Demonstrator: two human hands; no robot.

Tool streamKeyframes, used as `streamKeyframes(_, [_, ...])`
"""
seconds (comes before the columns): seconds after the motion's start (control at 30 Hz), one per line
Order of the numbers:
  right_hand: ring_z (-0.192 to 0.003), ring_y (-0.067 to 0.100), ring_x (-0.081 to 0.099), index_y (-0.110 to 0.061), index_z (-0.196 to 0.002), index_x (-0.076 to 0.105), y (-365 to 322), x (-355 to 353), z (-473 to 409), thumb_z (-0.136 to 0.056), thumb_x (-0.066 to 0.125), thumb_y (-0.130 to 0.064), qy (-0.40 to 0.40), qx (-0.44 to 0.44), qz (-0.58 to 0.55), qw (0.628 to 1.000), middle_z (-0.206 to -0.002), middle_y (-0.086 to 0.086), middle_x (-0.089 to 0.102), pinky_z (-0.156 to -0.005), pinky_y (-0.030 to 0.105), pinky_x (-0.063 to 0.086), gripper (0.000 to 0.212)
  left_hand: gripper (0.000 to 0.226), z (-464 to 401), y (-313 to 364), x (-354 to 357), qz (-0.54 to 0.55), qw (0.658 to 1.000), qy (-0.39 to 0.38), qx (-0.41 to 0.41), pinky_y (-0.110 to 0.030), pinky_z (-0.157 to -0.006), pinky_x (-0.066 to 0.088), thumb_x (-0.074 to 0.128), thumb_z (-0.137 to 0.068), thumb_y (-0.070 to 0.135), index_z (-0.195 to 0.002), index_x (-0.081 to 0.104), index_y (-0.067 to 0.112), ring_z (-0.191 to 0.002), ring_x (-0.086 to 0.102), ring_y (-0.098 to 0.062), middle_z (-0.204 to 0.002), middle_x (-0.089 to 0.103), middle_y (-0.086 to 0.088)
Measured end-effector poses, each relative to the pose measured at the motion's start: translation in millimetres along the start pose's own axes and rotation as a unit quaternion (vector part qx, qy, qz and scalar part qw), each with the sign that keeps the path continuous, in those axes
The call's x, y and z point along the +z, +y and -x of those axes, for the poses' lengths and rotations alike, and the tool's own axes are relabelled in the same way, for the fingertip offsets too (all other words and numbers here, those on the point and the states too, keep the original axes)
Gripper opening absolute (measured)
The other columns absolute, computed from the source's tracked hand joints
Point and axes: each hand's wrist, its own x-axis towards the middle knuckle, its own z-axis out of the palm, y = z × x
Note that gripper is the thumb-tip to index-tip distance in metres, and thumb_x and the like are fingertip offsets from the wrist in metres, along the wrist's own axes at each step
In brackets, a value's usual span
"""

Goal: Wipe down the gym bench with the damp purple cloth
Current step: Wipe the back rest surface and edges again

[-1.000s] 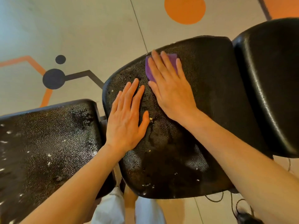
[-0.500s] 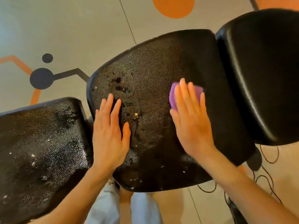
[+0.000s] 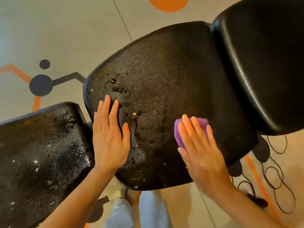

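Nearest, light trouser legs (image 3: 144, 211) are seen below the gym bench (image 3: 172, 76). Further up, the left hand (image 3: 109, 139) is laid flat, fingers straight, on the middle pad's wet left side. Beside it, the damp purple cloth (image 3: 199, 123) is pressed under the flat right hand (image 3: 199, 153) near the pad's right edge. Beyond, droplets and pale crumbs (image 3: 134, 114) could be smeared, or the bracing palm could slip on the wet vinyl.

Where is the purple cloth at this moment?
In the head view, the purple cloth lies under the right hand on the right part of the middle bench pad.
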Motion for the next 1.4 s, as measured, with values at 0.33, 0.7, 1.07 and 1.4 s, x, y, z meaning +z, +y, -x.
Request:
streamKeyframes(0.33, [-0.149,0.026,0.009,-0.010,-0.153,0.014,-34,-1,-70,-0.103,0.025,-0.033,0.055,0.119,-0.025,0.991,-0.161,0.009,0.012,-0.120,0.049,0.014,0.056,0.059,0,-3,-3,0.020,1.000,-0.004,0.015,-0.048,-0.123,0.013,0.041,-0.099,0.027,-0.152,0.024,0.006,-0.152,0.009,-0.029,-0.163,0.014,-0.012])
streamKeyframes(0.7, [-0.149,0.025,0.009,-0.011,-0.153,0.013,-34,0,-59,-0.103,0.023,-0.034,0.067,0.189,-0.002,0.980,-0.161,0.008,0.012,-0.120,0.047,0.011,0.056,0.065,26,-6,4,-0.051,0.994,-0.037,0.089,-0.043,-0.124,0.007,0.033,-0.101,0.035,-0.153,0.018,-0.001,-0.152,0.007,-0.034,-0.163,0.009,-0.018])
streamKeyframes(1.07, [-0.148,0.026,0.015,-0.010,-0.153,0.014,0,3,4,-0.104,0.020,-0.035,0.060,0.331,-0.010,0.942,-0.160,0.010,0.016,-0.119,0.049,0.018,0.055,0.064,26,-7,5,-0.011,0.995,-0.031,0.098,-0.043,-0.124,0.004,0.035,-0.102,0.033,-0.153,0.017,0.000,-0.152,0.005,-0.032,-0.163,0.007,-0.017])
streamKeyframes(1.4, [-0.140,0.029,0.034,-0.017,-0.145,0.035,-53,3,38,-0.098,0.030,-0.027,-0.027,0.112,0.022,0.993,-0.153,0.005,0.035,-0.111,0.040,0.026,0.049,0.062,28,-8,5,-0.004,0.994,-0.035,0.102,-0.047,-0.123,0.008,0.034,-0.103,0.032,-0.152,0.017,0.000,-0.152,0.006,-0.034,-0.163,0.008,-0.018])
